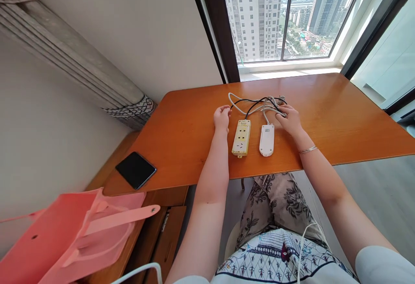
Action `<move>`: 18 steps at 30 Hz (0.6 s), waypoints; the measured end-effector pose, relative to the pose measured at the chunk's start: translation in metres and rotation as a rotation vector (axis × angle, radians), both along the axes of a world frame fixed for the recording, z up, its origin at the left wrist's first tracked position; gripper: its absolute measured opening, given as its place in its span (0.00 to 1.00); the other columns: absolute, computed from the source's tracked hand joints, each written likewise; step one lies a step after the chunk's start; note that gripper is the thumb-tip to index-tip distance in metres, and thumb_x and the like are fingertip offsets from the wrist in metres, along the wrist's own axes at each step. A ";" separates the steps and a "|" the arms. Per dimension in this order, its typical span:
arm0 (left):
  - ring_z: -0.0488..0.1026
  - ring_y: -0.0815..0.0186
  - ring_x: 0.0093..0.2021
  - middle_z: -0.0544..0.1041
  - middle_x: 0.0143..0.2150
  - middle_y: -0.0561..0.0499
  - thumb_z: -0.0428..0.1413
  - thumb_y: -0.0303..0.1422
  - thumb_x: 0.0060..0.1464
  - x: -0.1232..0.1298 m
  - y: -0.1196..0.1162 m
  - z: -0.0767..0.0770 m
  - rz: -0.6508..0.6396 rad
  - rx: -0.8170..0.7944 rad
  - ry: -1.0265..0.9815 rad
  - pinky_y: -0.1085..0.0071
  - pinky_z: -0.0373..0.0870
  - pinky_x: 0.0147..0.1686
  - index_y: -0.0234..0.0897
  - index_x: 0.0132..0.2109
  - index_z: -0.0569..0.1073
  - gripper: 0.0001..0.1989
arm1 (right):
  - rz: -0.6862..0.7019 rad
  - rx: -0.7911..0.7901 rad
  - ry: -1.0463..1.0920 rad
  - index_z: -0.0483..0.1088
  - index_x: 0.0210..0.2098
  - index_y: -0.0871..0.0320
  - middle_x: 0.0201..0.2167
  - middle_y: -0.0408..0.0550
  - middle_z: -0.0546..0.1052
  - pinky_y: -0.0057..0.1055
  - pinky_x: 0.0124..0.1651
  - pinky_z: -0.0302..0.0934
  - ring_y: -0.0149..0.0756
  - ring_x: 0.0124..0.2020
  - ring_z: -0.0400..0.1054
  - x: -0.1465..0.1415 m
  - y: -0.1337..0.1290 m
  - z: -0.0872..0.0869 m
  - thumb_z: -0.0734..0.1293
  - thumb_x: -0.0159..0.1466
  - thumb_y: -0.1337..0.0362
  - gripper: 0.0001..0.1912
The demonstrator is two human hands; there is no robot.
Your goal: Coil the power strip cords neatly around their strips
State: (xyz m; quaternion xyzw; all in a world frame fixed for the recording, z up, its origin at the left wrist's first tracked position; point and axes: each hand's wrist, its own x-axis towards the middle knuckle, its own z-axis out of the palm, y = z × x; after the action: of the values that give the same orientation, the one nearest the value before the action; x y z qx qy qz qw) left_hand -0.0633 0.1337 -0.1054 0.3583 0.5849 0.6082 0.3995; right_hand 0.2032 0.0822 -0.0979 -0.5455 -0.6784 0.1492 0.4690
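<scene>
A yellowed power strip [241, 139] lies on the wooden table [188, 137] with its sockets facing up. To its right is a white power strip [267, 141] whose sockets are not visible. Beyond both, a black cable [251, 107] and a white cable [238, 107] cross in a loose tangle. Left of the yellowed strip, my left hand [222, 117] is closed in a pinch on the black cable. My right hand [289, 119] closes round the bunched cables at the tangle's right end; its fingers partly hide which strands it holds.
A black phone [136, 170] rests near the table's left front corner. Beside that corner, a pink bag [78, 232] with a strap sits over wooden drawers [170, 232]. A window [285, 24] stands behind the table, and a curtain [81, 55] hangs at the left.
</scene>
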 end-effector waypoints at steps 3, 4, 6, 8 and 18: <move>0.78 0.66 0.41 0.81 0.41 0.47 0.56 0.30 0.55 0.005 -0.003 -0.001 -0.093 0.041 0.160 0.67 0.73 0.48 0.37 0.39 0.74 0.04 | 0.092 -0.028 -0.114 0.82 0.36 0.55 0.39 0.50 0.81 0.36 0.51 0.65 0.41 0.43 0.74 0.002 -0.002 0.002 0.65 0.59 0.66 0.13; 0.78 0.64 0.42 0.81 0.41 0.46 0.57 0.31 0.54 0.007 -0.005 -0.002 -0.137 0.048 0.260 0.66 0.73 0.50 0.37 0.39 0.75 0.04 | 0.114 -0.062 -0.170 0.81 0.33 0.55 0.37 0.50 0.81 0.36 0.49 0.65 0.41 0.42 0.73 0.003 -0.002 0.003 0.65 0.60 0.65 0.11; 0.79 0.60 0.46 0.82 0.43 0.44 0.61 0.33 0.52 0.013 -0.008 -0.003 -0.253 0.028 0.466 0.62 0.72 0.54 0.37 0.40 0.76 0.08 | 0.126 -0.167 -0.281 0.79 0.30 0.55 0.34 0.51 0.80 0.35 0.45 0.63 0.42 0.39 0.72 0.006 -0.004 0.004 0.67 0.60 0.63 0.08; 0.79 0.55 0.51 0.82 0.49 0.42 0.64 0.35 0.50 0.018 -0.013 -0.005 -0.373 -0.012 0.639 0.58 0.71 0.57 0.37 0.45 0.76 0.15 | 0.126 -0.272 -0.334 0.78 0.31 0.55 0.32 0.50 0.80 0.36 0.44 0.62 0.42 0.37 0.72 0.007 -0.005 0.005 0.68 0.61 0.60 0.07; 0.76 0.52 0.57 0.79 0.56 0.39 0.64 0.29 0.47 0.028 -0.024 0.000 -0.485 -0.059 0.667 0.56 0.70 0.60 0.37 0.60 0.72 0.31 | 0.149 -0.234 0.263 0.78 0.39 0.56 0.25 0.45 0.74 0.37 0.43 0.64 0.39 0.32 0.68 0.005 0.003 -0.003 0.62 0.65 0.38 0.28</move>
State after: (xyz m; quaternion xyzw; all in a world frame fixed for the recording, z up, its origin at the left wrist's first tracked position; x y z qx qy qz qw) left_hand -0.0358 0.1099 -0.1058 0.6517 0.5981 0.3296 0.3301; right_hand 0.2083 0.0850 -0.1009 -0.5204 -0.6279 0.3315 0.4744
